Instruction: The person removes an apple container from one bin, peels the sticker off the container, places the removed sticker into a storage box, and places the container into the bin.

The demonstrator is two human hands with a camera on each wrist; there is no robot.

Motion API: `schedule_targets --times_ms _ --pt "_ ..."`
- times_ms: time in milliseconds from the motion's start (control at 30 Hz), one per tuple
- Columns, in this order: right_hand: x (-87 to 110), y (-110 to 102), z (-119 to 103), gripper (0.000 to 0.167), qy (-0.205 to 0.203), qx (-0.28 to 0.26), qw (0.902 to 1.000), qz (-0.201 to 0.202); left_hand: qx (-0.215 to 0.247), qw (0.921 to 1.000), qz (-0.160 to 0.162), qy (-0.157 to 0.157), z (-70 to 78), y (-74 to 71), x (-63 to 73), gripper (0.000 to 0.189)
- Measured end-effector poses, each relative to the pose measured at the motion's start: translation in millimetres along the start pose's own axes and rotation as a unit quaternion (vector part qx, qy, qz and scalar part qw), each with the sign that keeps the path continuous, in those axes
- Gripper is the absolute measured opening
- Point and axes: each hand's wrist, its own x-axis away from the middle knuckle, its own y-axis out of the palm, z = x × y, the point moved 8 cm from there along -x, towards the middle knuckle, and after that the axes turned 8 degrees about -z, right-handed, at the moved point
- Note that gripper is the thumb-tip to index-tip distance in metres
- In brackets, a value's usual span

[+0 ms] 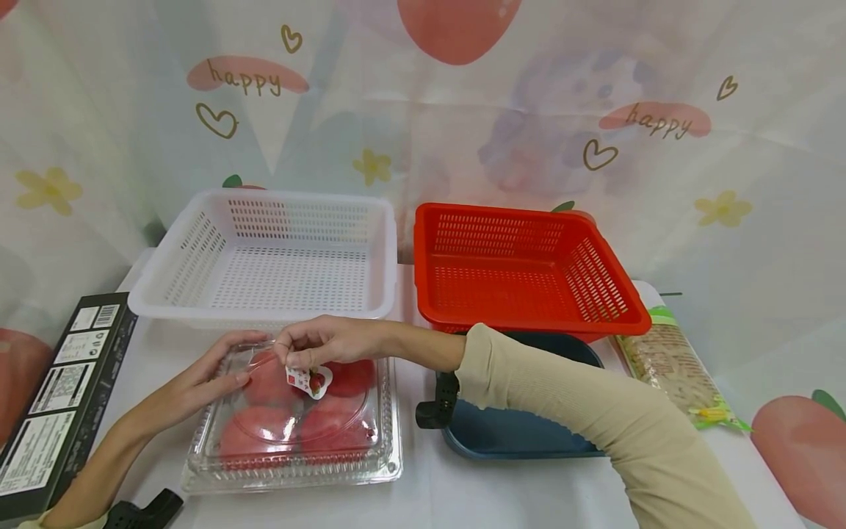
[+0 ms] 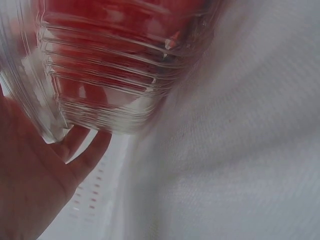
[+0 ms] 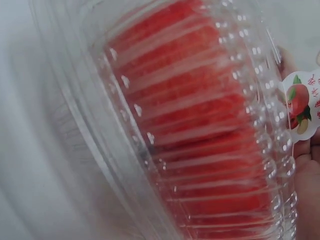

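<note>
A clear plastic clamshell box [image 1: 291, 463] sits on the table in the head view, with several round red fruits [image 1: 258, 433] inside it. At its far left corner my left hand [image 1: 201, 378] grips the box, thumb on the lid and fingers round the side. The left wrist view has this hand [image 2: 35, 170] at the ribbed wall. Above the lid, my right hand [image 1: 330, 342] pinches a white sticker [image 1: 307, 380] printed with a fruit picture. In the right wrist view the sticker [image 3: 300, 107] shows beside the box's beaded edge; most of that hand is hidden.
Behind the box stands a white perforated basket [image 1: 264, 319], and to its right a red one [image 1: 529, 323]. A dark blue tray [image 1: 522, 433] lies partly under the right forearm. A black labelled carton [image 1: 66, 382] is at far left, a packaged bag [image 1: 674, 360] at far right.
</note>
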Motion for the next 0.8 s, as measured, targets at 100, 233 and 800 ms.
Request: schedule_targets --times_ms 100,233,800 --pt "0.7 -0.7 -0.8 0.004 -0.001 -0.003 1.0000 0.000 0.000 1.0000 0.000 0.000 0.3 -0.5 -1.0 0.049" --pt "2.7 -0.9 -3.6 0.005 -0.005 -0.015 0.9999 -0.006 0.003 1.0000 -0.001 0.003 0.5 -0.5 -0.6 0.048" --pt "25.5 -9.4 -5.7 0.006 -0.014 -0.031 0.9973 0.065 -0.003 1.0000 0.002 0.005 2.6 0.1 0.6 0.050"
